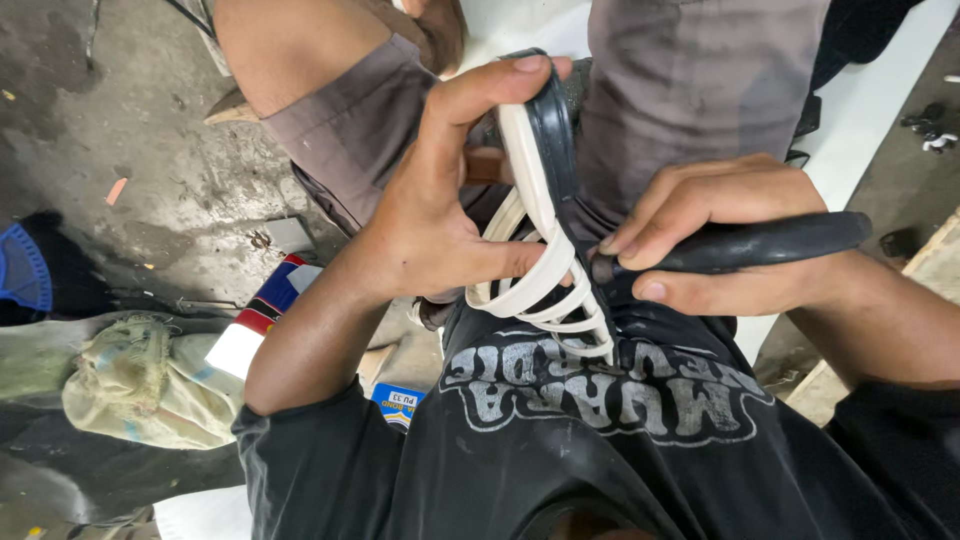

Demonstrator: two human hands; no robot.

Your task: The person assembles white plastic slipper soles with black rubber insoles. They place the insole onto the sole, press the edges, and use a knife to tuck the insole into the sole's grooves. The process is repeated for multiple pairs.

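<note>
Clamping the sandal [545, 200] against the lap, the left hand [440, 230] closed its grip around the glossy cream straps and curved dark sole. The right hand [720, 235] wrapped tight around a smooth black tool handle [760, 243], its tip touching the straps.

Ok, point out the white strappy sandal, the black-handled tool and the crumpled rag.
white strappy sandal [545, 275], head view, on a white strap.
black-handled tool [770, 242], head view, on the handle.
crumpled rag [140, 385], head view, on its middle folds.

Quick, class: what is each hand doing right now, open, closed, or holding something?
Left hand: closed around a white strappy sandal with a dark sole.
Right hand: closed around a black tool handle.
</note>
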